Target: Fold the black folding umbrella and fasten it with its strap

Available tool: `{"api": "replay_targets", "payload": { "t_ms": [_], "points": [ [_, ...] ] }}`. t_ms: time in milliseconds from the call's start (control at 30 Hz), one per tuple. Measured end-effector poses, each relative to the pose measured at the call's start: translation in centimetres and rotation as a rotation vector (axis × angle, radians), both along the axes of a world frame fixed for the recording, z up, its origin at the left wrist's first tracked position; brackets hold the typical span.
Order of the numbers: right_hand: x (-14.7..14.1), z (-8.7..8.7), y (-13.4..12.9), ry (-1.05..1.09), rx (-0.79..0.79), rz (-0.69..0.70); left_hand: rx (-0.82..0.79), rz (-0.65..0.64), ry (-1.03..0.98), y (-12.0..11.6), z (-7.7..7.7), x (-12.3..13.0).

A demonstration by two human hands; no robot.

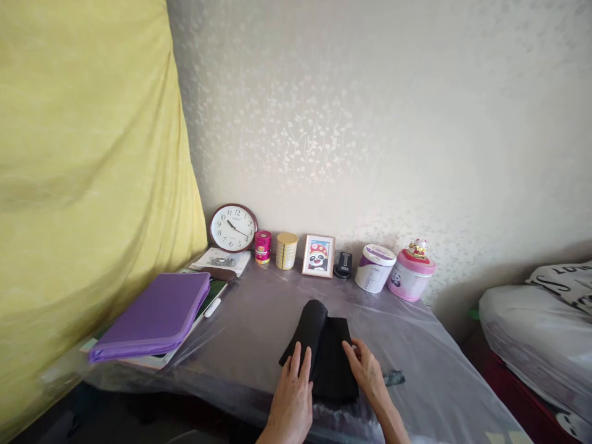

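Note:
A black cloth lies near the front edge of the table, its left part folded over into a thick, rounded roll and its right part flat. My left hand rests on the lower left of the roll with its fingers stretched out and slightly apart. At the cloth's right edge is my right hand, the thumb on top and the fingers curled at the side, seeming to pinch the edge. Just right of that wrist, a small dark green patterned piece lies on the table; what it is I cannot tell.
Plastic film covers the table. Along the wall stand a clock, a pink can, a yellow-lidded can, a panda picture frame, a black device and two tubs. A purple folder lies left.

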State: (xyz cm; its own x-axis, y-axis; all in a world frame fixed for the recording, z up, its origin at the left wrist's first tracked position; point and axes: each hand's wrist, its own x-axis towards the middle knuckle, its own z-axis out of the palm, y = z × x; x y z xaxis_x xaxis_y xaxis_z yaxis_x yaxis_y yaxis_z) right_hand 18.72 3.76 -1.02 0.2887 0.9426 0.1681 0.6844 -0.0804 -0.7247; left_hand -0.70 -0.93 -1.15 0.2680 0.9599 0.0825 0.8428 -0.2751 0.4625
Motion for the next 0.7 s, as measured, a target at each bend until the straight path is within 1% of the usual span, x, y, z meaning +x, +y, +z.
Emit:
{"api": "replay_targets", "payload": {
  "t_ms": [167, 267, 367, 467, 567, 633, 700],
  "points": [
    [-0.4, -0.6, -0.2, -0.034, -0.016, -0.003, -0.008, 0.0, -0.013, -0.1, 0.2, 0.0],
    [-0.2, -0.6, 0.2, 0.029, -0.019, 0.022, -0.002, -0.008, -0.028, -0.1, 0.3, -0.1],
    [-0.7, 0.5, 0.6, 0.198, -0.054, 0.103, 0.0, -0.015, -0.042, -0.1, 0.4, -0.3],
    [-1.9, 2.2, 0.8, 0.388, -0.088, 0.174, -0.005, -0.03, -0.036, -0.3, 0.6, -0.5],
    [-3.5, 3.6, 1.4, 0.539, -0.075, 0.231, -0.037, -0.029, 0.005, -0.4, 0.7, -0.6],
    [-4.6, 4.1, 2.1, 0.603, -0.064, 0.258, -0.048, -0.016, 0.042, -0.4, 0.5, -0.5],
    [-5.8, 4.2, 2.9, 0.634, -0.071, 0.271, -0.036, -0.01, 0.059, -0.2, 0.2, -0.4]
  ]
}}
